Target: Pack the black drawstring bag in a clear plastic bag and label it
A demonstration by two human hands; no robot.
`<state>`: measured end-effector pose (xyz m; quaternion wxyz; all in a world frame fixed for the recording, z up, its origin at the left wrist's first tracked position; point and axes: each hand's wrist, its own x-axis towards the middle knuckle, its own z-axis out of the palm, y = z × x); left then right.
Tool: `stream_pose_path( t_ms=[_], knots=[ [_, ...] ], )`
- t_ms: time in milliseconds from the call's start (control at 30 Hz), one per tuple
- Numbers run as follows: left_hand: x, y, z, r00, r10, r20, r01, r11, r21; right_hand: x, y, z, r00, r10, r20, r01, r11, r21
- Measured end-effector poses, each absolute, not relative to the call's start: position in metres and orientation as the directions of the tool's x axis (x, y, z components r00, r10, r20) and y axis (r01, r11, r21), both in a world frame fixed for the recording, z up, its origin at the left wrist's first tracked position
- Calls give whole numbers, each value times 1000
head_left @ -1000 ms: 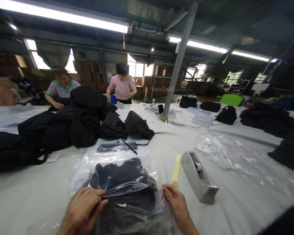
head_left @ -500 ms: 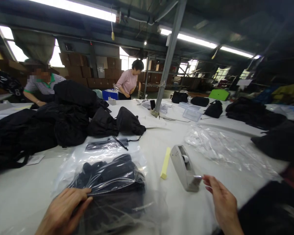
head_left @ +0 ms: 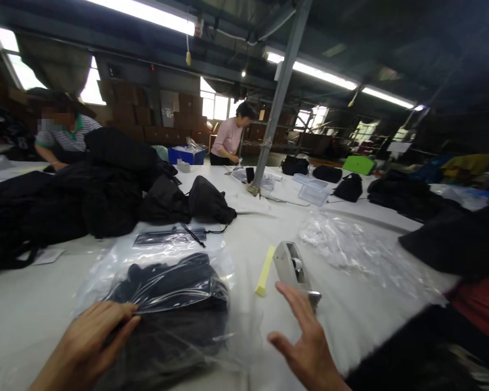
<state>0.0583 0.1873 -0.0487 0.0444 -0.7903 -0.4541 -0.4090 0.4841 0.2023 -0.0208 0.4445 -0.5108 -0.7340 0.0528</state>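
A clear plastic bag (head_left: 106, 271) with folded black fabric (head_left: 175, 320) inside lies in front of me on the white table. My left hand (head_left: 89, 336) pinches the bag's folded edge at its left side, thumb and fingers closed on the film. Between the bag and the dispenser, my right hand (head_left: 305, 336) hovers with thumb and forefinger spread apart. Part of the grey tape dispenser (head_left: 287, 260) is hidden behind its fingers. Whether a strip of tape clings to those fingertips I cannot make out. A yellow strip (head_left: 264, 271) lies left of the dispenser.
Black drawstring bags (head_left: 207, 201) are heaped at the left. Crumpled clear plastic (head_left: 346, 244) spreads to the right, with more black bags (head_left: 407, 193) beyond. A metal post (head_left: 279, 98) rises from the table (head_left: 264, 217). Two people work across it, one in pink (head_left: 226, 138), one in stripes (head_left: 79, 136).
My right hand has moved left from the dispenser's cutting end toward the bag, and its fingers have spread. My left hand still grips the bag edge. The view has shifted slightly.
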Motion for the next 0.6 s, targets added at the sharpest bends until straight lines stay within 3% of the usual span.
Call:
stream_pose_path(
  t_ms=[67, 133, 300, 433, 600],
  knots=[
    [60, 185, -39, 332, 673, 661, 779, -591, 211, 449, 199, -22, -300, 707, 640, 673, 633, -384],
    [65, 184, -30, 372, 642, 671, 786, -602, 140, 425, 206, -27, -358, 677, 643, 642, 678, -357],
    [85, 185, -15, 635, 465, 618, 662, -739, -124, 411, 236, -37, -275, 776, 568, 564, 609, -558],
    [94, 194, -15, 698, 513, 500, 666, -721, -191, 415, 245, -36, -268, 783, 561, 522, 608, -598],
    [94, 205, -20, 764, 545, 344, 644, -677, -358, 410, 251, -36, -246, 805, 540, 500, 583, -641]
  ],
)
